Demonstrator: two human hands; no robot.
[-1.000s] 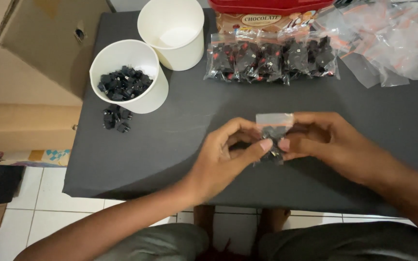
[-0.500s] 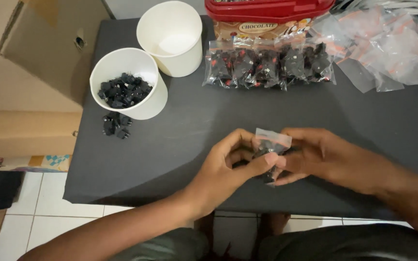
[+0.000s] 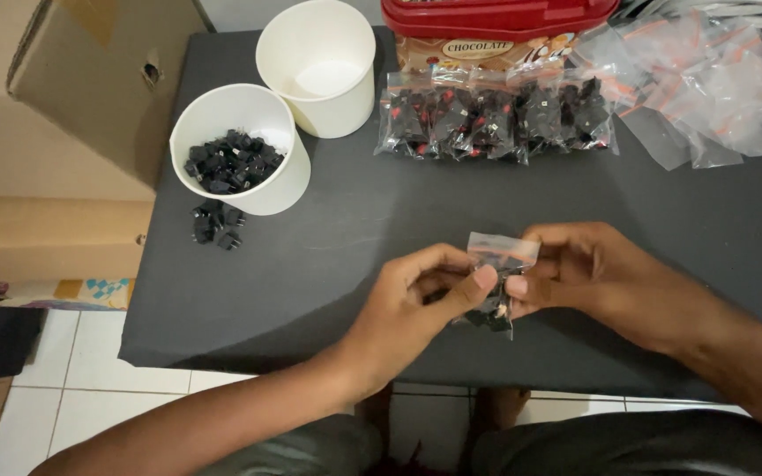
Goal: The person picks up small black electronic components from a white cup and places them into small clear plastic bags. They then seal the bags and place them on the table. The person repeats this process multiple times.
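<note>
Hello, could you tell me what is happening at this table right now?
A person's left hand and right hand pinch a small clear plastic bag of black parts above the dark grey table. Filled bags lie in a row beyond; a white paper cup of black parts stands left.

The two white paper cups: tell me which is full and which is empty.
The nearer cup holds a pile of small black parts; it is partly filled. The farther cup is empty, its white bottom bare.
</note>
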